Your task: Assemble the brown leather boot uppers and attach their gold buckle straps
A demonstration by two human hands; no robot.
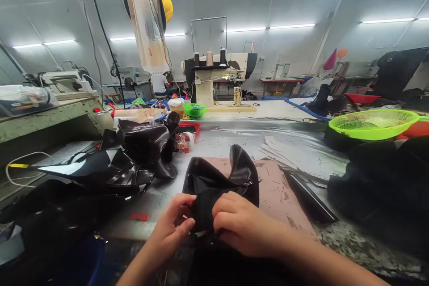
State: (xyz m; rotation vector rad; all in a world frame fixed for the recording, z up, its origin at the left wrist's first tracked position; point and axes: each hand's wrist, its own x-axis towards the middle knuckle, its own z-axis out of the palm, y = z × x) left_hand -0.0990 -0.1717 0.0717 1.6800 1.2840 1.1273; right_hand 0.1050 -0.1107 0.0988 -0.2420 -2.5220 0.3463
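Observation:
A black leather-like piece (221,178), curved and glossy at its far end, lies over a pinkish board (276,183) in front of me. My left hand (176,221) pinches the near left edge of this piece between thumb and fingers. Opposite it, my right hand (239,223) has its fingers curled and closed on the same piece, nearer its right side. The fingertips of the right hand are partly hidden behind the hand and the dark material. Below the hands the black material merges with a dark area, so its near end cannot be made out.
Piled black glossy pieces (140,152) lie on the left. White strips (284,154) and a black strip (310,196) sit right of the board. A yellow-green basket (373,124) stands at the right, a sewing machine (209,82) behind. A small red scrap (139,216) lies left.

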